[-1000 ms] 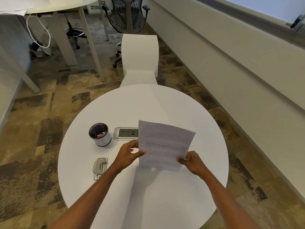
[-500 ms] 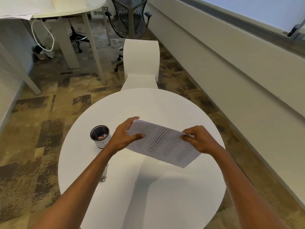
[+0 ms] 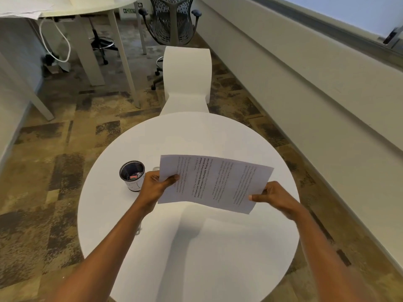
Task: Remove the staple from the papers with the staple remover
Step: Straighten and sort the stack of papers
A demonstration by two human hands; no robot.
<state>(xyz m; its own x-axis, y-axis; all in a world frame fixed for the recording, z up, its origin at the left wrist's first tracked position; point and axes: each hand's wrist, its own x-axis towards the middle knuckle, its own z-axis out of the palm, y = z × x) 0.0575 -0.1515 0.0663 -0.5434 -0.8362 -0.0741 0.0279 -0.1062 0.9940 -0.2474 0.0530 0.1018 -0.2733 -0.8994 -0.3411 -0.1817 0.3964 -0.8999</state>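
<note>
I hold the printed papers (image 3: pixel 214 184) in the air above the round white table (image 3: pixel 189 247), turned sideways so the text lines run up and down. My left hand (image 3: pixel 156 185) pinches their left edge with the thumb on top. My right hand (image 3: pixel 273 196) pinches the lower right corner. I cannot make out the staple. The grey staple remover (image 3: pixel 137 231) lies on the table under my left forearm; only a small bit of it shows.
A black mesh cup (image 3: pixel 132 175) with small items stands on the table just left of my left hand. A white chair (image 3: pixel 187 79) is tucked in at the far side. A wall ledge runs along the right; desks stand far left.
The papers were turned from upright to lying sideways, facing me. My right hand shifted from the top edge to the lower right corner, and my left forearm now covers the staple remover.
</note>
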